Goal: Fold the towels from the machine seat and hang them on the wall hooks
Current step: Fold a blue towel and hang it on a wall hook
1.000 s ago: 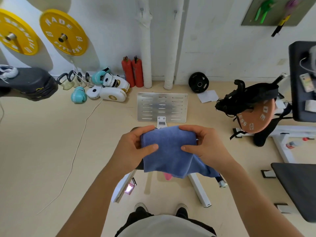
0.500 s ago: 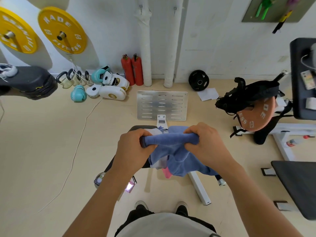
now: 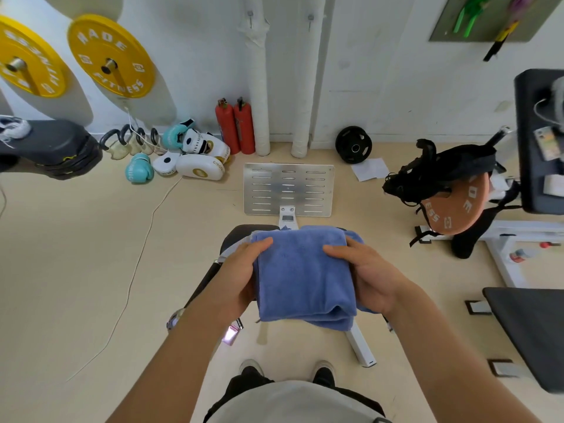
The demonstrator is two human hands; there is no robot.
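Note:
A blue towel (image 3: 303, 276) folded into a thick rectangle lies in front of me, over the black machine seat (image 3: 236, 238), whose far left corner shows. My left hand (image 3: 241, 274) grips the towel's left edge, thumb on top. My right hand (image 3: 366, 274) grips the right edge the same way. A strip of white cloth (image 3: 241, 244) peeks out under the towel's far left corner. Two small wall hooks (image 3: 250, 15) sit high on the white wall, above the padded pipes.
A metal footplate (image 3: 288, 189) lies on the floor beyond the seat. Red extinguishers (image 3: 235, 126), boxing gloves and pads (image 3: 189, 157) line the wall. A black bag on a brown plate (image 3: 451, 193) stands at right, a black bench (image 3: 534, 334) at near right.
The towel was bunched into a roll between my hands half a second ago; now it is laid flat as a folded rectangle, my hands at its sides.

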